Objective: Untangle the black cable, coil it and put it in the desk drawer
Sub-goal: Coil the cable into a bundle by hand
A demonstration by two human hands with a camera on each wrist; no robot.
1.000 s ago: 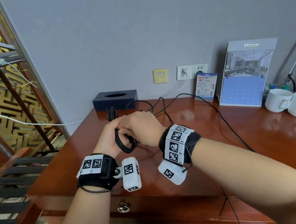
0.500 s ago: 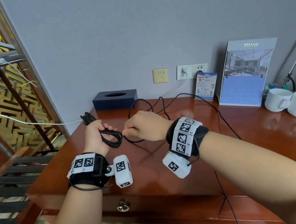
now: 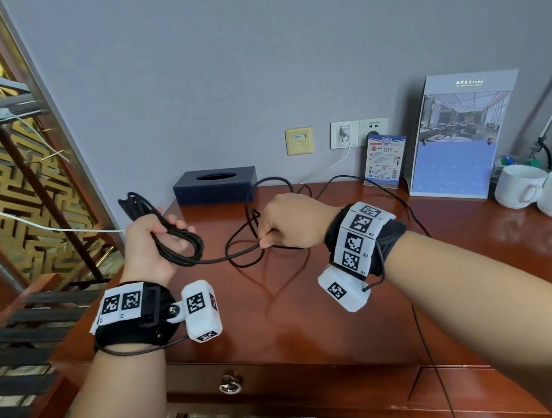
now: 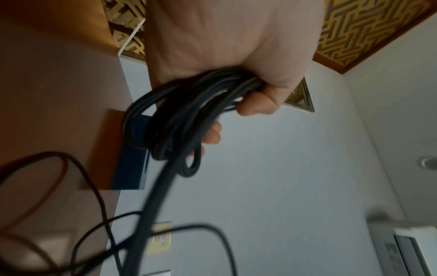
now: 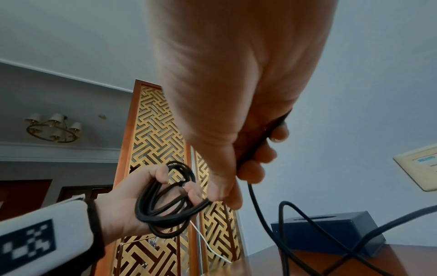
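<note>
The left hand (image 3: 151, 246) grips a coiled bundle of the black cable (image 3: 176, 242). The right hand (image 3: 289, 222) pinches a loose strand above the desk (image 3: 311, 306).

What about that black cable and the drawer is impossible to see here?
- Black cable: its far end runs off the head view's bottom edge.
- Wooden desk drawer: closed, so its inside is hidden.
- Right hand: head view shows its back; curled fingers show only from the wrist.
- Left wrist view: loose loops blurred.

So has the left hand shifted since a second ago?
Yes. The left hand with its cable coil moved left, away from the tissue box, past the desk's left edge.
</note>
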